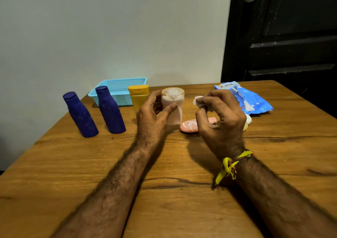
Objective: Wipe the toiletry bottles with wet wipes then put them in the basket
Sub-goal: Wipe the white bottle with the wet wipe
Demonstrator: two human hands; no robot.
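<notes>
Gripping the pale pink bottle (pixel 172 108) mid-frame, the left hand (pixel 153 115) should turn it slowly while the right hand (pixel 218 117), pinching the wipe (pixel 198 100), rubs every side.

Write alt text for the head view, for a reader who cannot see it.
Over a wooden table, the left hand grips a pale pink bottle while the right hand pinches a white wet wipe. Two dark blue bottles, a yellow tube and a light blue plastic basket stand at left.
</notes>
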